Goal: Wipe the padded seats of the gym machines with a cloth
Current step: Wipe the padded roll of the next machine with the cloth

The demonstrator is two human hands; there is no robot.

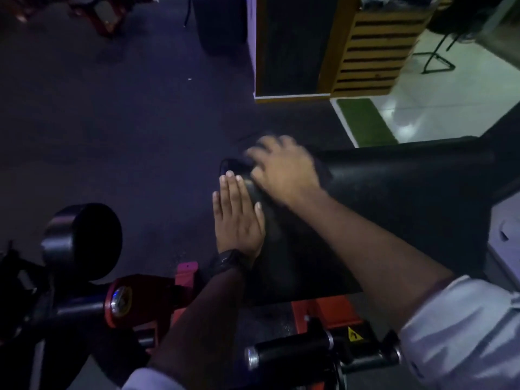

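A black padded seat [399, 198] of a red-framed gym machine fills the middle and right. My left hand [237, 215] lies flat with straight fingers on the seat's left edge; a dark watch sits on that wrist. My right hand [281, 167] is blurred and presses a dark cloth [323, 171] onto the far left end of the pad. The cloth is mostly hidden under the hand and hard to tell from the black pad.
A black roller pad [84, 243] on a red arm stands at the lower left. A black handle grip [289, 354] with a yellow warning sticker sits below the seat. Dark rubber floor [118, 122] spreads to the left; a wooden partition [365, 46] and white tiles lie beyond.
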